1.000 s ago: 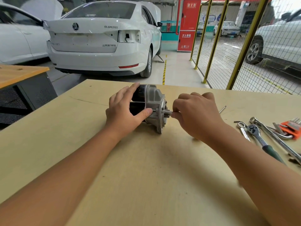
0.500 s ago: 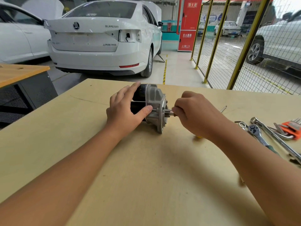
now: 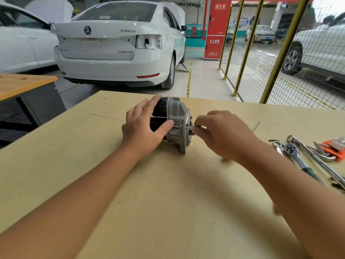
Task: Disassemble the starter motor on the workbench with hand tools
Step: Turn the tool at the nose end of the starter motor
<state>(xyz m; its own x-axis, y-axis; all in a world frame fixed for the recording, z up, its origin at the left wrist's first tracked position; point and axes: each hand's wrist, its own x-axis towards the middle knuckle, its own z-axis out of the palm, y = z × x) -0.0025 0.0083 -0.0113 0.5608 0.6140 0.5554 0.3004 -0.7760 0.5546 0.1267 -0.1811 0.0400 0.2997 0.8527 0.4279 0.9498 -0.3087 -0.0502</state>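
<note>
The starter point(image 3: 175, 124) lay on its side near the far edge of the workbench point(image 3: 168, 193), its flanged aluminium nose facing the person's right. The left hand point(image 3: 143, 128) gripped it, fingers curled over the dark body and thumb pressed on the housing. The right hand point(image 3: 222, 135) was curled, fingertips pinching a slim tool point(image 3: 200, 127) set against the flange by the shaft; what kind of tool could not be told.

The round body could likely roll if the left hand's grip eased while the right turned or pushed. The tool could slip off the fastener and scrape the flange or jab the thumb, which sat just beside it. A freed screw might roll away across the bare wood.

Toward the right edge lay a ratchet point(image 3: 295, 156), wrenches point(image 3: 317, 161) and an orange hex key set point(image 3: 334, 146), well apart from the starter; a thin rod point(image 3: 255, 126) lay behind the right hand. Nothing stood between the hands and the starter
</note>
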